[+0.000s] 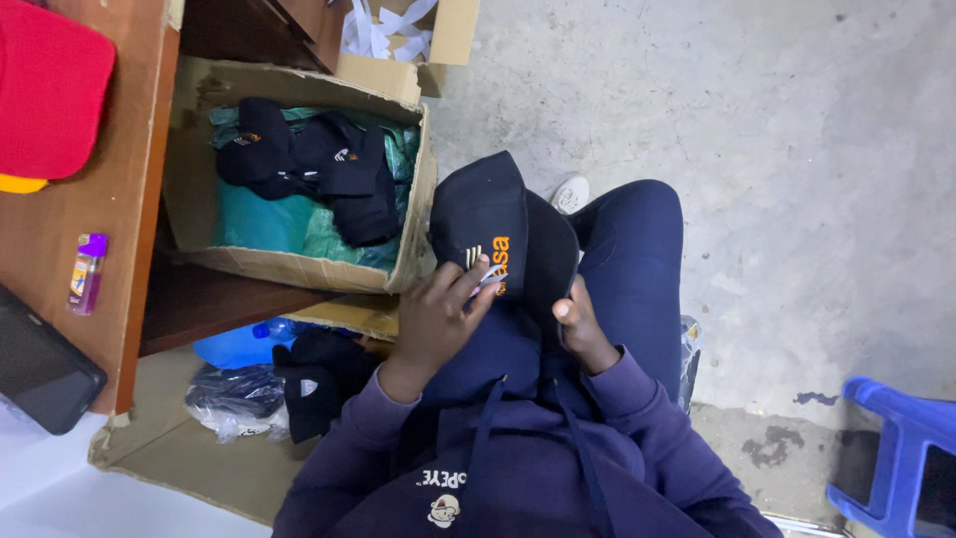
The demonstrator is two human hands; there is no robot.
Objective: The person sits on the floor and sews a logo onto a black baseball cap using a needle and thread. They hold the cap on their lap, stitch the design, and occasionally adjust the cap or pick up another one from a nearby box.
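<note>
Centrally in the frame, the left hand (pixel 438 317) lies with its fingers spread flat on the front of a dark navy cap (pixel 503 239) bearing orange stitching, while the right hand (pixel 581 329) grips the cap's lower right edge, thumb on top. Both hold it over the person's lap, just beside an open cardboard box (pixel 413 224) of more dark caps (pixel 309 164) at upper left. Farther left, a wooden tabletop (pixel 119 199) carries a purple lighter (pixel 88 271) and a dark phone (pixel 40 364).

Both arms bend inward over the lap; the left hand (pixel 438 319) lies flat, fingers extended; the right hand (pixel 583 334) curls, thumb raised.
</note>
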